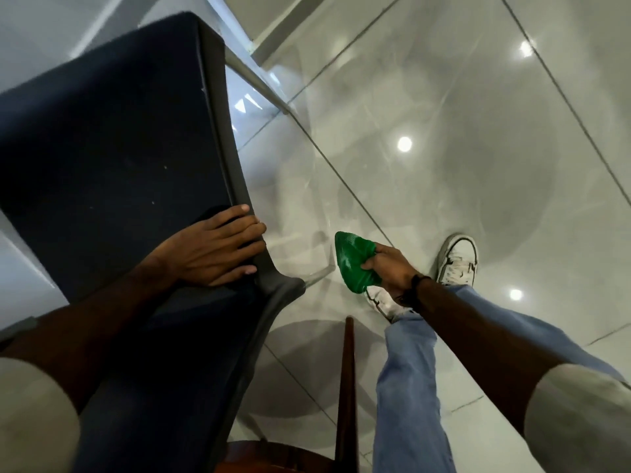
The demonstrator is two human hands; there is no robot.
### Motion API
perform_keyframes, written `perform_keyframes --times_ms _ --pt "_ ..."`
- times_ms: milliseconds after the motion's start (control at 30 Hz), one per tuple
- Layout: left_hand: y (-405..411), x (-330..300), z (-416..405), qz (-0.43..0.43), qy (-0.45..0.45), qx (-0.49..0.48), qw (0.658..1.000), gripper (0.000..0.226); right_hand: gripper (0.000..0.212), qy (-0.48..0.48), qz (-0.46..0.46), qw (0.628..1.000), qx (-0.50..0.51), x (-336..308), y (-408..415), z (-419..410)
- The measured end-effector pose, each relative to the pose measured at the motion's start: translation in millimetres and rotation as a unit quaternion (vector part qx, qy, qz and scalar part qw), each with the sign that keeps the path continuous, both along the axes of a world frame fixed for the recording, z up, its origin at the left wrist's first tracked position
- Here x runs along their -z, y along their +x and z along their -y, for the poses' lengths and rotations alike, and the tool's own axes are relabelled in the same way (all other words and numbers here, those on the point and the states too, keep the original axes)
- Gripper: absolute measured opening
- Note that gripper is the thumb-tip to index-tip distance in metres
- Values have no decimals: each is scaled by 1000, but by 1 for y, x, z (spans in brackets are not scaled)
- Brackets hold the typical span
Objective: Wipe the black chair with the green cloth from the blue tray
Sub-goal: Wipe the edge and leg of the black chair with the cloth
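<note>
Left hand (215,247) flat on black chair (112,141), right hand (392,268) fingers clutching green cloth (351,261), glossy tiled floor (444,131)

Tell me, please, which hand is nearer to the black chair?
Left. The left hand rests flat on the black chair; the right hand holds the green cloth off to its side.

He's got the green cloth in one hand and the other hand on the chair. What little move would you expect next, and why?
Probably the right hand swings the green cloth leftward onto the black chair. The cloth is bunched in that hand over the floor, clear of the chair, while the left hand lies flat on the chair's edge, seemingly steadying it.
</note>
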State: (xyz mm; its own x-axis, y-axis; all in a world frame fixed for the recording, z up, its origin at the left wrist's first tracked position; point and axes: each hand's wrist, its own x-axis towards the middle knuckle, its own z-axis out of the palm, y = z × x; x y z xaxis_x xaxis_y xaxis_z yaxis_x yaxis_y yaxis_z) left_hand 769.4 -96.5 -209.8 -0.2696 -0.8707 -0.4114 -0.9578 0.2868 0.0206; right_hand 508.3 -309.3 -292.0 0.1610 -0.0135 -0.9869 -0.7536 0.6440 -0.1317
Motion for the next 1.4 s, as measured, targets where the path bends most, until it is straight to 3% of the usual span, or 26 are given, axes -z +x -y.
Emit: perform_keyframes --times_ms 167,333,533,767,900,1033,1133,1400 --pt "46 -12 34 31 -21 -63 997 49 47 -25 24 999 2 -11 53 22" --pt "110 -12 69 46 -59 -64 995 48 53 -38 61 997 -8 -2 112 45" --pt "163 -3 102 6 -50 -14 999 67 48 -68 101 992 23 -3 179 74" --pt "172 16 98 -68 -97 -23 993 57 48 -125 131 982 59 5 256 91" --pt "175 16 98 -80 -90 -18 993 54 57 -164 149 975 2 -6 305 83" --pt "176 17 97 -86 -78 -20 993 54 63 -254 219 934 -122 -23 337 73" --pt "176 16 99 -84 -82 -16 993 53 69 -259 253 910 -202 -26 348 65" --pt "177 18 101 -85 -77 -10 993 57 67 -214 176 930 -241 23 366 61"
